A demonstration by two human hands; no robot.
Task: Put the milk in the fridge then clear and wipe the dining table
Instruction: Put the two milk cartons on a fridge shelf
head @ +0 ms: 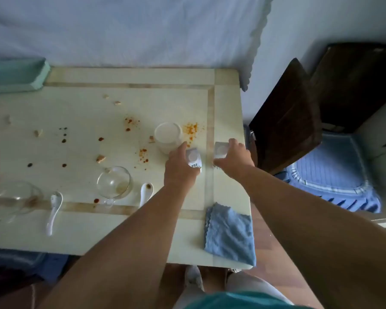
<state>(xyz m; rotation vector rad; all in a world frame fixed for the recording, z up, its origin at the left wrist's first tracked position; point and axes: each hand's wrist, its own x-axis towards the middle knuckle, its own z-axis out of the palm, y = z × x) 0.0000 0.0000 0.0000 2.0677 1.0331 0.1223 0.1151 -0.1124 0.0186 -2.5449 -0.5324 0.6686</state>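
Hands are closing on two small milk cartons at the right end of the dining table (120,230).

I am starting with the milk because it is going to the fridge before anything is cleared, so the glass cups (114,182), porcelain spoons (54,208), crumbs and sauce spots are waiting. Blue cloth (230,233) is lying at the near right corner, I judge for wiping later. My left hand (179,168) is curling its fingers round the nearer milk carton (194,159), beside the cup of milk (168,136); my right hand (232,159) is gripping the other carton (221,150) by the table's edge.
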